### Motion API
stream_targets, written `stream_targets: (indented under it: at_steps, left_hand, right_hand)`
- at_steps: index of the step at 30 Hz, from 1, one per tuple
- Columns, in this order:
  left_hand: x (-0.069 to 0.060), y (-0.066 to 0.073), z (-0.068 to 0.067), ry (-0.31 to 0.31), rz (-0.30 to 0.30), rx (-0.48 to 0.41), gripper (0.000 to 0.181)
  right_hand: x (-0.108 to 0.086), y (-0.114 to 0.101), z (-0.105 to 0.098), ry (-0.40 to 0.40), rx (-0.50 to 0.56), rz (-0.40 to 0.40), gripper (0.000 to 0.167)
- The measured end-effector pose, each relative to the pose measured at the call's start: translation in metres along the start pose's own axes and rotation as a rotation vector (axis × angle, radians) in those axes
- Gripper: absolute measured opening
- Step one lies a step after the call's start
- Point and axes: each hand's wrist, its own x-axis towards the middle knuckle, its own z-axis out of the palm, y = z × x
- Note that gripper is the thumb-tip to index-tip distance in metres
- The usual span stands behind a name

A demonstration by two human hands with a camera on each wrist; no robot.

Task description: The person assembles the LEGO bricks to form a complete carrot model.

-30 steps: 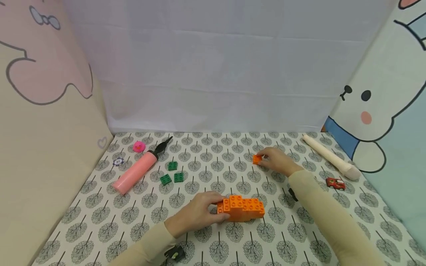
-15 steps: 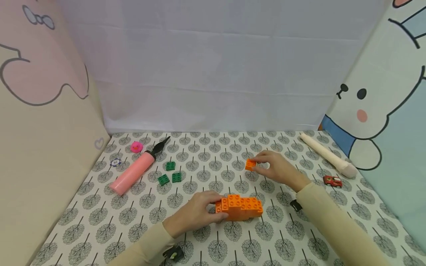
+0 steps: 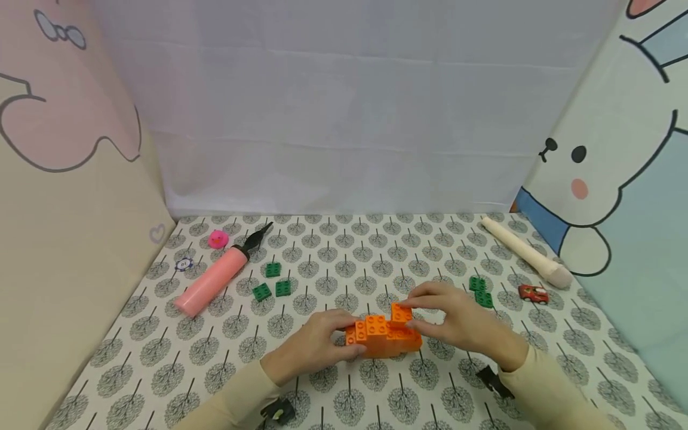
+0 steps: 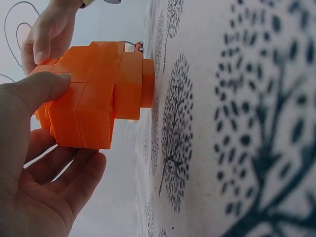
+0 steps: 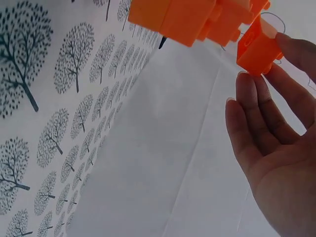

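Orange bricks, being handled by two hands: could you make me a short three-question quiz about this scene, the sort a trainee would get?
1. Multiple choice: what does the right hand pinch?
A. a red toy car
B. a single orange brick
C. a pink toy duck

2. True or false: the left hand holds nothing.

3. Count: in the head view, how many green bricks lie near the pink tube with a black tip?

Key:
1. B.
2. False; it grips one end of the joined orange bricks.
3. Three.
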Motion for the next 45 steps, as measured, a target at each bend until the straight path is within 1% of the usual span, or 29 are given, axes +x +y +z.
stream_targets:
  at_steps: [6, 12, 23, 28, 38, 45]
  left_hand:
    - [0.0, 0.001, 0.001, -0.004, -0.001, -0.022, 0.036]
    - [0.0, 0.0, 0.001, -0.007, 0.004, -0.022, 0.037]
    - [-0.001, -0.001, 0.001, -0.009, -0.003, -0.019, 0.038]
    - [-0.001, -0.001, 0.002, -0.011, -0.001, -0.018, 0.037]
    - [0.0, 0.0, 0.002, -0.006, 0.012, -0.023, 0.037]
    - [0.001, 0.0, 0.0, -0.002, 0.015, -0.033, 0.033]
  right_hand:
    - [-0.005, -0.006, 0.009, -0.014, 0.008, -0.028, 0.036]
    - [-0.006, -0.008, 0.012, -0.003, 0.026, -0.024, 0.036]
    - [-0.009, -0.003, 0.021, 0.008, 0.113, -0.021, 0.037]
    - [-0.01, -0.003, 0.022, 0.017, 0.145, -0.005, 0.035]
    - [-0.011, -0.004, 0.022, 0.012, 0.183, 0.067, 0.032]
    - [-0.008, -0.005, 0.022, 0.01, 0.171, 0.045, 0.031]
